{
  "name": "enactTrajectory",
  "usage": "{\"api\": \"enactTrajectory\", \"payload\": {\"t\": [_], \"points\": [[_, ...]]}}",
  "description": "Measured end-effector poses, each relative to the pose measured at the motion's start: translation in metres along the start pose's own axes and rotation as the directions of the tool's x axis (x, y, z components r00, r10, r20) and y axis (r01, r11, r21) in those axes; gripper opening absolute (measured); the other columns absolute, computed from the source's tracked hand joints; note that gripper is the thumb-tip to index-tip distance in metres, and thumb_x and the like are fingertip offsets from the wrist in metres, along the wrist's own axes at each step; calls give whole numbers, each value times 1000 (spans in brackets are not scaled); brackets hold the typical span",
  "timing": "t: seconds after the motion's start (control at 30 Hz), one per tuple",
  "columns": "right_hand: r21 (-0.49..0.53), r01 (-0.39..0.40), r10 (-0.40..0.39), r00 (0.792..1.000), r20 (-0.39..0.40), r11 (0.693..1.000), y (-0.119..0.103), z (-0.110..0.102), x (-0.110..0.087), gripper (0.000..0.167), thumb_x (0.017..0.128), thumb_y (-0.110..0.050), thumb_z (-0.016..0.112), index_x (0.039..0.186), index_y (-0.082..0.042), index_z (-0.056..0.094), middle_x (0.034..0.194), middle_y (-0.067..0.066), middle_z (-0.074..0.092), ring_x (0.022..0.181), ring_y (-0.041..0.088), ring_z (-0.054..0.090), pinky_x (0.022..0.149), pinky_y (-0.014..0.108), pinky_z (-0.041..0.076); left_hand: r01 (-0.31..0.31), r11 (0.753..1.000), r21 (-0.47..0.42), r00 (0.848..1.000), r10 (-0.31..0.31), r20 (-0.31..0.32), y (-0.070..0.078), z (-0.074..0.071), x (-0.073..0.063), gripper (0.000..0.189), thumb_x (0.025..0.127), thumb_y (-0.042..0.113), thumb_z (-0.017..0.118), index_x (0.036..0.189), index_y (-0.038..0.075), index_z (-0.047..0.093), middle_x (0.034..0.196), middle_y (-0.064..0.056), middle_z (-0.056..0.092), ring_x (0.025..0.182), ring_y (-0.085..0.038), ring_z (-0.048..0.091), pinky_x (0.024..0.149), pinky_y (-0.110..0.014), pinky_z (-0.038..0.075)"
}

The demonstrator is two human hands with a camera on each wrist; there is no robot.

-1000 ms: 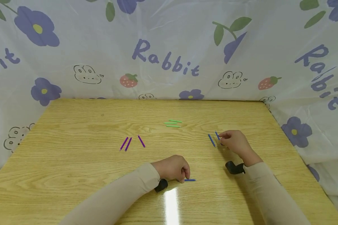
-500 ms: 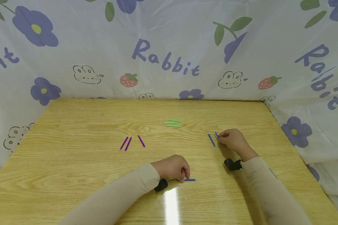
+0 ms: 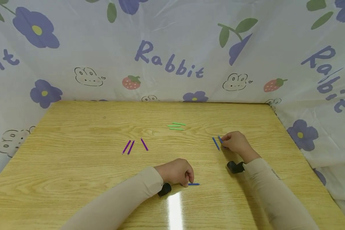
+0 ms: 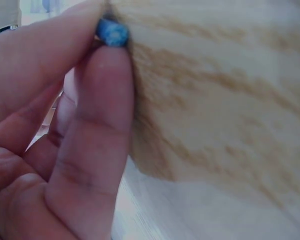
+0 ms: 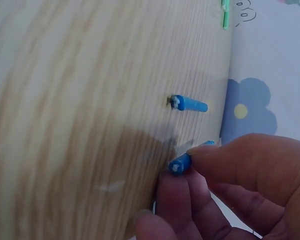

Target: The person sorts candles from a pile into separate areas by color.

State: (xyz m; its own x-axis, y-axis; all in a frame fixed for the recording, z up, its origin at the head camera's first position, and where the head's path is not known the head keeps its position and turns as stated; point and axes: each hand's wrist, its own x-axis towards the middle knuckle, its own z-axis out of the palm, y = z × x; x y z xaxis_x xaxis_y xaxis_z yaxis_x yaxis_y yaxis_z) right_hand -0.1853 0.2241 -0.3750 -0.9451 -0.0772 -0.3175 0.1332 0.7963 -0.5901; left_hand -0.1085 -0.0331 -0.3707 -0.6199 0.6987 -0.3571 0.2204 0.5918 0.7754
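Note:
In the head view my left hand is low over the front middle of the table, pinching a thin blue stick that points right. Its round, pale-flecked end shows between thumb and finger in the left wrist view. Farther back on the right, my right hand pinches another blue stick. The right wrist view has this stick between thumb and fingertips, close to the tabletop. Beside it a third blue stick lies at a slant on the wood, apart from the fingers.
Three purple sticks lie on the wooden table left of the middle. Toward the back are three green sticks. A printed rabbit-and-flower sheet hangs behind the table. Black wrist devices sit below both hands.
My right hand has shifted slightly left and back with its blue stick, bringing it nearer the one lying beside it. My left hand has stayed in place.

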Motion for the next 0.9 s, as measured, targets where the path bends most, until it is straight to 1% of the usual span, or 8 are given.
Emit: {"api": "enactTrajectory", "payload": {"t": [0.3,0.57,0.73,0.9], "points": [[-15,-5,5,1000,-5,1000,-3,3,-1,26,90,-8,60,111,5,67,99,17,68,76,19,63,63,29,49,-3,1000,13,1000,3,-3,0,1,0,15,80,-11,67,81,4,70,64,1,55,56,-8,42,53,-19,36],[-12,-14,14,1000,0,1000,-2,3,1,26,90,-7,59,112,5,67,100,18,68,76,18,63,64,29,49,-6,999,38,1000,7,-11,1,2,2,15,80,-11,67,80,3,69,64,3,54,56,-7,41,53,-18,35],[17,-19,19,1000,3,1000,-3,4,0,26,89,-6,60,112,6,66,100,18,69,75,18,63,62,27,49,9,996,94,1000,-7,-23,4,4,2,17,79,-12,67,79,5,69,63,4,51,57,-7,39,53,-18,34],[15,-22,22,1000,5,1000,-3,5,0,27,89,-5,62,113,6,66,101,19,68,75,18,63,62,28,48,21,988,151,999,-16,-36,7,6,1,20,77,-13,65,79,6,69,67,5,52,60,-7,39,53,-18,34]]}}
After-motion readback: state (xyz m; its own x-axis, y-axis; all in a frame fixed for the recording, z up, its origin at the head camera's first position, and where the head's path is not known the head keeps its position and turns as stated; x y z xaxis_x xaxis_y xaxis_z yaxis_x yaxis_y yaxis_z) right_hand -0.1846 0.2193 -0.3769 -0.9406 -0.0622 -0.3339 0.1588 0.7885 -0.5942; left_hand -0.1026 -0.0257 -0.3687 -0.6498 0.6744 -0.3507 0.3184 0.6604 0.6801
